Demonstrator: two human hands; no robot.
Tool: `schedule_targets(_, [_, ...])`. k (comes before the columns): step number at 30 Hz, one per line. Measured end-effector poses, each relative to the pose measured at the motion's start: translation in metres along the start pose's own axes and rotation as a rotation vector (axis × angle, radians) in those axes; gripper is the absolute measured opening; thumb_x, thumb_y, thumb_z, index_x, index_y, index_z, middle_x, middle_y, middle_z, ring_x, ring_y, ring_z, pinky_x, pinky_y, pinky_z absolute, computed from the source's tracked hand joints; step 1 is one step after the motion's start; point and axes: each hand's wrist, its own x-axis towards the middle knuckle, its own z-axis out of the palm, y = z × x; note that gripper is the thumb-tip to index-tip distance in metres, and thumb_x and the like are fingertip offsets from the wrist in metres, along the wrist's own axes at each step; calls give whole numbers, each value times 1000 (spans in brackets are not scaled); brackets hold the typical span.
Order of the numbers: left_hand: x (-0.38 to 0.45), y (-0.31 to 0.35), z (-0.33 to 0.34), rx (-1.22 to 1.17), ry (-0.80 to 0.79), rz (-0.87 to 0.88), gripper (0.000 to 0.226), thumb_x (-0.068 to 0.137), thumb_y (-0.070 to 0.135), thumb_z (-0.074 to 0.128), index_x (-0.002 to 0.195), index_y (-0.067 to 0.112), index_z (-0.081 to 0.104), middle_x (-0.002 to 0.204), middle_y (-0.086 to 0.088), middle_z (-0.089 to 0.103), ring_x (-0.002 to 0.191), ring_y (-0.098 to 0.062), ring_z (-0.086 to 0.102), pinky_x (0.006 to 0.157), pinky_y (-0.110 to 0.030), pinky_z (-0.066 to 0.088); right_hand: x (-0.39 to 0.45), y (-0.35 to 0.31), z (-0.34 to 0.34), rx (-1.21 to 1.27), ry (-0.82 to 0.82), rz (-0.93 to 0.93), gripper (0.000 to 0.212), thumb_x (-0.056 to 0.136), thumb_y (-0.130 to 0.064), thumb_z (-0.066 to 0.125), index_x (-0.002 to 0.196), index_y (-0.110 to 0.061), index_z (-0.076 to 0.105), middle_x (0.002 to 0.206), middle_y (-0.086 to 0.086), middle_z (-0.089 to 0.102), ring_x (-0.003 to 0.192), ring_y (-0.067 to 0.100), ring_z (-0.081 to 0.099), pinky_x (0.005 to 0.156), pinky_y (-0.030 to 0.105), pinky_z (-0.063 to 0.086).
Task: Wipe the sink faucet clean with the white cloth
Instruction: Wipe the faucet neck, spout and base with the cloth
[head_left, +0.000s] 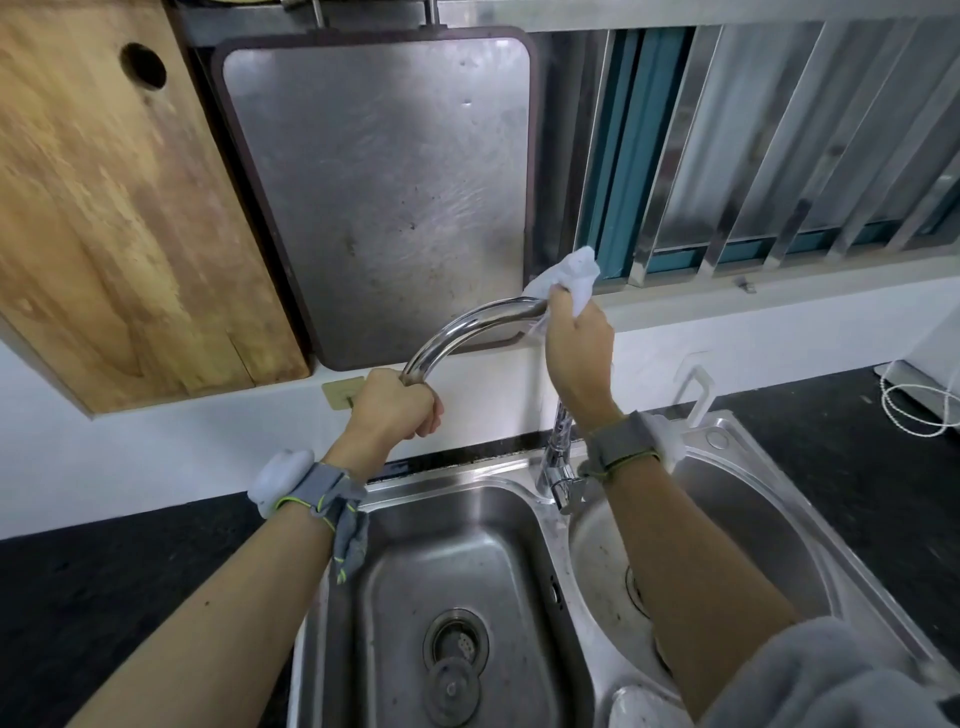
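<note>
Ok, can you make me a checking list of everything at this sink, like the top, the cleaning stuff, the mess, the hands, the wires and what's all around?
Surface: dark countertop around a steel double sink; both basins look unfilled.
Job's things: curved chrome faucet; white cloth bunched at the right end of the spout's arch.
Clutter: drain plug lying in the left basin beside the strainer.
Grips: left hand grips the spout's outlet end; right hand holds the cloth against the spout. Both wrists wear grey straps.
Cables: white cord looped on the counter at far right.
Surroundings: wooden cutting board and steel board at the wall; barred window behind.
</note>
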Motion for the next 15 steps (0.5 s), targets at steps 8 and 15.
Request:
schedule_targets(8, [3,0,1,10,12,-30,27,68,-8,41,53,4,59,47,-11,58,52,-18,61,51,-27,47,31,20,-25,217,-214,322,35,87,-33,54,97,-4,69,88,7,61,77,20,51,69,34,37])
schedule_targets(15, [1,0,-1,14,-2,-43,23,69,-4,42,59,4,62,54,-15,63,52,-18,60,62,-32,51,46,22,-32,268,-416,419,28,69,-25,60,91,-9,63,85,10,65,82,26,59,78,39,46])
